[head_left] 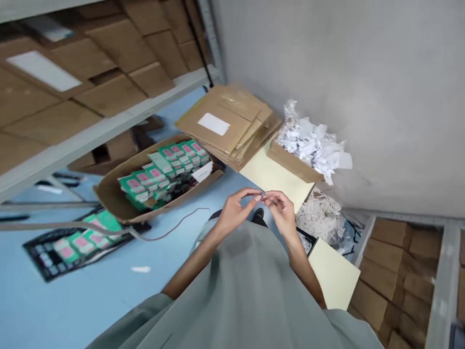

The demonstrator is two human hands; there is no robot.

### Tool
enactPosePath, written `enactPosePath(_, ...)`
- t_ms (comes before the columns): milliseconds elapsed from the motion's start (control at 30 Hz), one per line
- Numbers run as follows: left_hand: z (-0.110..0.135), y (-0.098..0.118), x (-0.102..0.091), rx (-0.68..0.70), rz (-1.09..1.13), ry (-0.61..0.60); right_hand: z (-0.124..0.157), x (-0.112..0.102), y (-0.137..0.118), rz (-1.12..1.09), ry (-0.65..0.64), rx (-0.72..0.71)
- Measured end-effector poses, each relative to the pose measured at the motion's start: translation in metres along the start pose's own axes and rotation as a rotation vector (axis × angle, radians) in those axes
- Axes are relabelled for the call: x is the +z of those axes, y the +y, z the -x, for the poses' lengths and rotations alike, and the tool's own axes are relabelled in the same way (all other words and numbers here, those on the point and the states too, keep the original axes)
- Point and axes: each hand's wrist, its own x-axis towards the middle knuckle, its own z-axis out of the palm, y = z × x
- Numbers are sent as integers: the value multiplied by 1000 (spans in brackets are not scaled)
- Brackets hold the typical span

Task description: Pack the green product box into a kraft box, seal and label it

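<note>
In front of my body, my left hand [236, 209] and my right hand [281, 209] meet at the fingertips. Between them they pinch a small, greyish, thin object [262, 193], too small to name. Thumb and fingers of each hand are closed around its ends. To the left of my hands stands an open cardboard box [160, 212] holding several green and pink small packets [154, 179]. Beyond my hands lies a pale yellow board [272, 172].
Flattened cardboard [225, 116] is stacked ahead. A box of crumpled white paper [312, 145] and a heap of paper strips [321, 215] stand to the right. Shelves with cartons rise at left [119, 102] and right [385, 261]. A cable [174, 230] and a black crate [43, 257] are at left.
</note>
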Motion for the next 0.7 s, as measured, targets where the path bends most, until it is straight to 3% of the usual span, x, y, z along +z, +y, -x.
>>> enactPosePath(167, -5, -7, -47, -61, 53, 246, -55, 60, -5, 68, -246, -26)
enactPosePath(333, -2, -39, -121, -186, 240, 394, -89, 143, 5, 156, -456, -49)
enactPosePath(433, 1, -62, -181, -219, 323, 419, -108, 206, 18, 238, -534, -10)
enactPosePath(700, 11, -126, -363, -314, 298, 498, -157, 401, 73, 353, -690, 163)
